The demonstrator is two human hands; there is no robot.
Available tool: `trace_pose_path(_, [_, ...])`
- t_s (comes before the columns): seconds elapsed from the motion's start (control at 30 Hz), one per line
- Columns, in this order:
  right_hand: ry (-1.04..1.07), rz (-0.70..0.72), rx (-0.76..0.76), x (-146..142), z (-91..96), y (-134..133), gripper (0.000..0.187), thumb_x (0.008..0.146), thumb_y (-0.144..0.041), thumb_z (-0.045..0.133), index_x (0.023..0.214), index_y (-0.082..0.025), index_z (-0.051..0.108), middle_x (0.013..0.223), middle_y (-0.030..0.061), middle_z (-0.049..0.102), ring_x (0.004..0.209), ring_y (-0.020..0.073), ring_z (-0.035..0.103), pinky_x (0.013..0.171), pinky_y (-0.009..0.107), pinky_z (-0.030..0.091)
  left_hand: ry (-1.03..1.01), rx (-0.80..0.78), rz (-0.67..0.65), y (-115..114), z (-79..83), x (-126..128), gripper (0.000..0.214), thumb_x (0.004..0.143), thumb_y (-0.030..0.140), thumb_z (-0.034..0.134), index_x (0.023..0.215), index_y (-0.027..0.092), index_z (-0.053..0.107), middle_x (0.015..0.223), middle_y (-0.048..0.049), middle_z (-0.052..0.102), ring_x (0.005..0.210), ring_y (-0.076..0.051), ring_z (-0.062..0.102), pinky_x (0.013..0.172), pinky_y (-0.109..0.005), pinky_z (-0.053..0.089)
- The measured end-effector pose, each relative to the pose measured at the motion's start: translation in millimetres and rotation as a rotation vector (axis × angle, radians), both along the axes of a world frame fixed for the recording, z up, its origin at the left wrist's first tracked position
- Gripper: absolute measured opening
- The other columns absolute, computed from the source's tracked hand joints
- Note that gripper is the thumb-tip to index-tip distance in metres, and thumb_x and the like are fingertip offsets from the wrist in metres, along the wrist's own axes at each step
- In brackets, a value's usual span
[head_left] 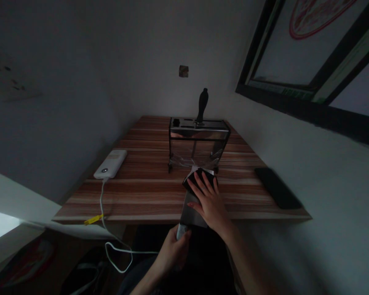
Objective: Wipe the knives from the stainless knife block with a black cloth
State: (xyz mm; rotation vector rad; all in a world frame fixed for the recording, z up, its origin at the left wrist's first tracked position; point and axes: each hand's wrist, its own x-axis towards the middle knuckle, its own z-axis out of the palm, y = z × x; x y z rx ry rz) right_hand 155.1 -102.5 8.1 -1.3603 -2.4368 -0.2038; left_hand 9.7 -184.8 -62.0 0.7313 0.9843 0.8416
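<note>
A broad grey metal blade (190, 213), like a cleaver's, lies across the near edge of the wooden table (141, 192). My left hand (172, 250) is below the edge, closed round the blade's near end. My right hand (209, 200) lies flat with its fingers stretched out on a black pad (190, 182), which rests on the far part of the blade. Just behind the pad stands a metal and clear knife rack (198, 143) with one black handle (202, 104) sticking up out of it.
A white power bank (111, 163) lies at the table's left, and its white cable (102, 200) with a yellow tag (94, 220) hangs over the front edge. A black phone (277, 188) lies at the right edge by the wall. A dark-framed window (310, 73) is at the upper right.
</note>
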Motion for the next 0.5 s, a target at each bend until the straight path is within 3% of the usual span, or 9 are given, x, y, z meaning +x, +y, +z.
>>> trace_pose_path(0.5, [-0.015,0.123,-0.109,-10,-10.3,-65,0.064,0.088,-0.046,0.042,0.142,-0.028,0.014,0.148,0.0026,0.015,0.136,0.0265,0.015,0.106,0.052,0.017,0.055,0.012,0.025,2,6.1,0,0.060,0.053,0.065,0.064,0.084,0.016,0.047,0.039,0.0125,0.033,0.029,-0.003,0.025,0.030,-0.016,0.020])
